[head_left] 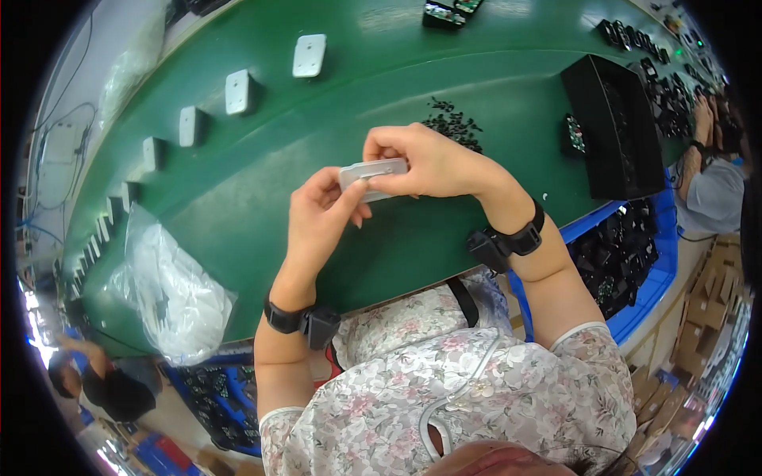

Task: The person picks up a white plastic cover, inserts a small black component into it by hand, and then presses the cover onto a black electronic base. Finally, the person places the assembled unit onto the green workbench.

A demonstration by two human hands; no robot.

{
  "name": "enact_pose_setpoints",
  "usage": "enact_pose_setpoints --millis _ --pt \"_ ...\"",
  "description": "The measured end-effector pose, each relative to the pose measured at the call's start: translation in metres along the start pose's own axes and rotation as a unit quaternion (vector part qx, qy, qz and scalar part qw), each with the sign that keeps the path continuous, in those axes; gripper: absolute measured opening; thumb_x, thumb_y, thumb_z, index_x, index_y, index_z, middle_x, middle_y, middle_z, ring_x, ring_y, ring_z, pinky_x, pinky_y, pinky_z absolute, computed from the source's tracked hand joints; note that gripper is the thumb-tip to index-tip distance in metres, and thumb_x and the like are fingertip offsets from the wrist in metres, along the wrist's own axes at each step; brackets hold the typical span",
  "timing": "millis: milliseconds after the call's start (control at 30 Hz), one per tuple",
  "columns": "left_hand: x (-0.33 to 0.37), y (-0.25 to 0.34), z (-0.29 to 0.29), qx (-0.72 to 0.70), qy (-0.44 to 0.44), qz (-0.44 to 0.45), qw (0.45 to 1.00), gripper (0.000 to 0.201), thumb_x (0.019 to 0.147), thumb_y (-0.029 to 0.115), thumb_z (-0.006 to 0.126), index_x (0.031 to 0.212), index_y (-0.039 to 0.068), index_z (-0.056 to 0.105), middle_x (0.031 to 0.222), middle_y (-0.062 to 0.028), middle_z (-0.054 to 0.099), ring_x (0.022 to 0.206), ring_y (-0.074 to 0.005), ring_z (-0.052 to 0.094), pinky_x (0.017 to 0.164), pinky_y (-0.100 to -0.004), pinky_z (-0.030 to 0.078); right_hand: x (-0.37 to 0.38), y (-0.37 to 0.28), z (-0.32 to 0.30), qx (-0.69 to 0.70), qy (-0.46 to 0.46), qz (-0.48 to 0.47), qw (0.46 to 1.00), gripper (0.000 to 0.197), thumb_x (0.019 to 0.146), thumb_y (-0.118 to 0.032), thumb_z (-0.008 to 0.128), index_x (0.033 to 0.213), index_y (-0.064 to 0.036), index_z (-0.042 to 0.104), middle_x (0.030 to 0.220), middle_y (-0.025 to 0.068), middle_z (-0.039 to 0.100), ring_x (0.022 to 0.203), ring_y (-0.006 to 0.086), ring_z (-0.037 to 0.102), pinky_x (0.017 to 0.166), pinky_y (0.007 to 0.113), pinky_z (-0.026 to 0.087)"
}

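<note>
Between my two hands is a small whitish plastic cover (pixel 375 169), held above the green table. My left hand (pixel 321 210) pinches its left end, thumb on the near face. My right hand (pixel 425 163) grips its right end with thumb and bent fingers. Just beyond my right hand lies a loose pile of small black parts (pixel 454 125). Similar white-faced housings stand in a curved row at the far left, among them one housing (pixel 237 92) and another (pixel 309 55).
A clear plastic bag (pixel 178 293) with white pieces lies at left. To the right stand a black box (pixel 607 127) and a blue crate (pixel 671 238) of black parts. Black housings with circuit boards (pixel 444 14) sit at the far edge. Other people work at both sides.
</note>
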State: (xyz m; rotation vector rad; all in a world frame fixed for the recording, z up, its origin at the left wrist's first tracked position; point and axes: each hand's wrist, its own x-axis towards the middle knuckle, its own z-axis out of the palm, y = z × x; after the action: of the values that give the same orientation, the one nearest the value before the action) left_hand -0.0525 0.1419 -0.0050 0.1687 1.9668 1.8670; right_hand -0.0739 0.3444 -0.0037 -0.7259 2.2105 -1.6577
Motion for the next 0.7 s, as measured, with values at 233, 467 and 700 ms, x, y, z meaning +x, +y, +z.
enact_pose_setpoints --millis 233,467,700 --pt "0.009 0.009 -0.007 -0.111 0.059 0.061 0.99 0.019 0.091 0.003 0.054 0.107 -0.007 0.055 0.089 -0.0098 0.063 0.069 -0.014 0.06 0.062 -0.0236 0.049 0.006 0.002 0.004 0.211 0.06 0.101 0.97 0.023 0.086 -0.019 0.066 0.097 -0.0013 0.055 0.073 0.005 0.06 0.047 0.0085 0.052 0.039 0.018 0.038" --pt "0.025 -0.014 -0.039 0.11 0.175 0.112 0.972 0.014 0.091 0.007 0.056 0.1 -0.001 0.064 0.076 -0.0042 0.062 0.063 -0.0108 0.053 0.058 -0.0229 0.043 0.05 0.034 -0.07 -0.399 0.422 -0.005 0.814 0.046 0.079 -0.04 0.068 0.111 -0.0091 0.058 0.108 0.0064 0.057 0.09 0.0217 0.057 0.076 0.035 0.048" --pt "0.023 -0.019 -0.037 0.444 0.199 0.174 0.856 0.033 0.082 0.016 0.069 0.109 0.003 0.058 0.098 -0.0133 0.052 0.087 -0.0268 0.052 0.074 -0.0352 0.045 0.097 0.078 -0.149 -0.602 0.263 0.195 0.729 0.057 0.076 -0.035 0.072 0.124 -0.0099 0.053 0.12 0.0114 0.053 0.114 0.0296 0.049 0.089 0.04 0.046"
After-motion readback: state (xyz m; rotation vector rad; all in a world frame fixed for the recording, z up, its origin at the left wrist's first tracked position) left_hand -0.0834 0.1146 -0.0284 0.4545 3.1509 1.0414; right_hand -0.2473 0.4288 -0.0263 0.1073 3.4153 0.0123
